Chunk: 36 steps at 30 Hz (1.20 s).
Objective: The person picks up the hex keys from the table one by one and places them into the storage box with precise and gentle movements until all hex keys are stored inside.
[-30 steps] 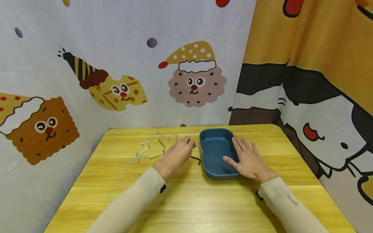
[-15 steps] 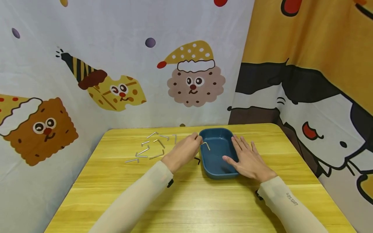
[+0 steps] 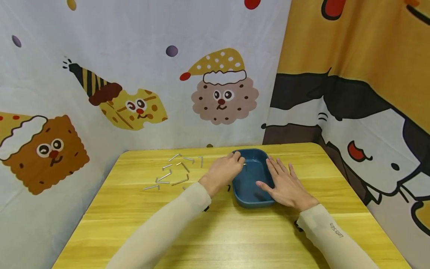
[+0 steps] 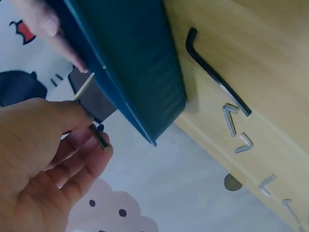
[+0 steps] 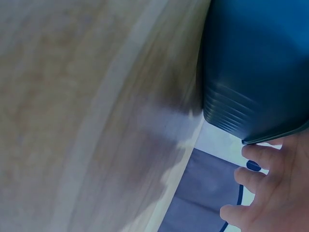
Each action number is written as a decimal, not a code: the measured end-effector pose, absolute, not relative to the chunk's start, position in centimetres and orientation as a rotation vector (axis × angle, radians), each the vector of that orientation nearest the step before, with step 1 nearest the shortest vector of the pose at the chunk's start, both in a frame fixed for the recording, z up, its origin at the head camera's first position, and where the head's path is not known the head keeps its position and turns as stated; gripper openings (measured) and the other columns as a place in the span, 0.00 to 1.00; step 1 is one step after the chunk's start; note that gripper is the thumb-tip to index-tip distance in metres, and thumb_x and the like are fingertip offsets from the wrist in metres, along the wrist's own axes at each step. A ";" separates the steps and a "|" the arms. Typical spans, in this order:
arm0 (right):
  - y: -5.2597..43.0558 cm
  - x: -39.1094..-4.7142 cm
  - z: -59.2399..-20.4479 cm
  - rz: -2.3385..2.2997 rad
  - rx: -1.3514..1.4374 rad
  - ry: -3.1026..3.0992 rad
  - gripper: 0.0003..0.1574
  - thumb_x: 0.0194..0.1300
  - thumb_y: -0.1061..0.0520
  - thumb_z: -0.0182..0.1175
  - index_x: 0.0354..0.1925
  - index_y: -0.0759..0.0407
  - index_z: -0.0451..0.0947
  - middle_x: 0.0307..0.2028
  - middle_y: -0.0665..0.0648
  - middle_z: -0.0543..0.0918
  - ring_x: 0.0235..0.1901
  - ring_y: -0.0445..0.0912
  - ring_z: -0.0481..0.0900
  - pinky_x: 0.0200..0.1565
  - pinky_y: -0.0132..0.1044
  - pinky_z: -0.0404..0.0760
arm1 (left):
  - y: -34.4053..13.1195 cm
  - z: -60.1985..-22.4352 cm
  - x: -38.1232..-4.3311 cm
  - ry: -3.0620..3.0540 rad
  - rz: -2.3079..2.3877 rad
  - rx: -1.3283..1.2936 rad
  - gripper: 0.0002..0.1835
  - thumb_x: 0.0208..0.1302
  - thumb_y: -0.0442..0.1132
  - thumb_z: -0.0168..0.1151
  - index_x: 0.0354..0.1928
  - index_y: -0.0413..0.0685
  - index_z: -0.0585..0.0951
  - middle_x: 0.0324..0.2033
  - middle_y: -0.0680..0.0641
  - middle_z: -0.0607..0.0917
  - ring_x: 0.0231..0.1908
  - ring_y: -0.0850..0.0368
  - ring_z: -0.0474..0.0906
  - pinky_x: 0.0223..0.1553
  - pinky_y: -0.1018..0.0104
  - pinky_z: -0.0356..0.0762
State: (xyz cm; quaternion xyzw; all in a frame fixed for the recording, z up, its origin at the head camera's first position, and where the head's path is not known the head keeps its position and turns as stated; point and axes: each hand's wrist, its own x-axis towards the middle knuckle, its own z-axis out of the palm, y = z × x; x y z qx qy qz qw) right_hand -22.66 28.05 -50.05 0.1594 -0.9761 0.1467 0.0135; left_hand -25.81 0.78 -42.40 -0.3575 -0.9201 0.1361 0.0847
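My left hand [image 3: 221, 172] pinches a small L-shaped hex key [image 4: 100, 138] between thumb and fingers, above the left rim of a blue rectangular tray [image 3: 253, 192]. One arm of the key points over the tray's inside. My right hand [image 3: 288, 187] lies with straight fingers along the tray's right rim, thumb reaching inward. In the right wrist view its fingers [image 5: 253, 180] touch the rim from outside. A black hex key [image 4: 217, 79] lies on the table left of the tray, mostly hidden by my left hand in the head view.
Several silver hex keys, one [image 3: 180, 181] among them, lie scattered on the wooden table [image 3: 235, 235] to the left of the tray. A printed cartoon curtain [image 3: 141, 45] hangs behind the table and along its sides.
My left hand has moved right with the hex key, from the table beside the tray to over its left rim. My right hand and the tray have stayed in place.
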 end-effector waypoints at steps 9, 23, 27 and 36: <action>28.1 -22.6 -50.0 0.457 0.493 -3.032 0.69 0.86 0.18 0.52 0.95 0.64 0.48 0.95 0.68 0.51 0.94 0.74 0.47 0.88 0.84 0.42 | 3.1 -42.9 -27.0 -2.700 0.510 -1.153 0.22 0.88 0.40 0.66 0.78 0.55 0.85 0.70 0.49 0.87 0.65 0.54 0.88 0.66 0.63 0.92; 27.9 -22.4 -50.0 0.419 0.504 -3.013 0.68 0.86 0.18 0.53 0.95 0.63 0.49 0.95 0.67 0.52 0.94 0.72 0.49 0.89 0.84 0.44 | 6.7 -44.7 -28.2 -2.789 0.587 -1.199 0.19 0.86 0.41 0.71 0.72 0.63 0.90 0.69 0.51 0.89 0.65 0.56 0.90 0.60 0.61 0.95; 27.9 -22.4 -50.2 0.412 0.501 -3.015 0.67 0.86 0.19 0.53 0.95 0.63 0.49 0.95 0.67 0.52 0.94 0.72 0.49 0.89 0.83 0.44 | 6.8 -45.1 -28.2 -2.818 0.572 -1.190 0.23 0.85 0.41 0.71 0.77 0.61 0.87 0.71 0.51 0.88 0.66 0.56 0.89 0.62 0.61 0.94; 28.0 -22.5 -50.3 0.421 0.498 -3.013 0.68 0.86 0.19 0.53 0.95 0.63 0.49 0.95 0.67 0.52 0.94 0.72 0.49 0.89 0.83 0.44 | 5.4 -45.4 -27.5 -2.762 0.459 -1.134 0.27 0.90 0.57 0.65 0.82 0.62 0.80 0.81 0.50 0.81 0.78 0.54 0.82 0.81 0.50 0.82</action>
